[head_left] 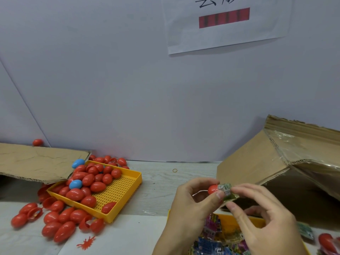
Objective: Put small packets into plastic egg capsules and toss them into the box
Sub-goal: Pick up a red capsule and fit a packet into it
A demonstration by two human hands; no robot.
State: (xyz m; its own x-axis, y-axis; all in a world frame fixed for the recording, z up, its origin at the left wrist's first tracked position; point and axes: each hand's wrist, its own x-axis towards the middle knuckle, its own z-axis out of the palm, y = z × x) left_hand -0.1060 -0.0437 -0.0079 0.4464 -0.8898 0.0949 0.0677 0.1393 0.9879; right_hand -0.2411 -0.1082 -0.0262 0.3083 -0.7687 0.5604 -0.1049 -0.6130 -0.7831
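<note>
The left hand (191, 201) pinches a glossy red plastic egg capsule half (213, 189), open mouth turned rightward to receive; the right hand (261, 210) pinches a small crinkled green foil packet (226, 190) at that mouth — insertion judged under way. Below both hands, a yellow plastic tray (239, 219) holds further packets. The brown corrugated cardboard box (257, 155) lies open just beyond the right hand — within tossing reach.

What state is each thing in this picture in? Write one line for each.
Left hand: pinching a red egg capsule.
Right hand: pinching a small green packet at the capsule's mouth.
Yellow tray: tilted, partly filled with red and blue eggs.
Box: on its side, open.
Rubber band: lying flat on the table.
</note>
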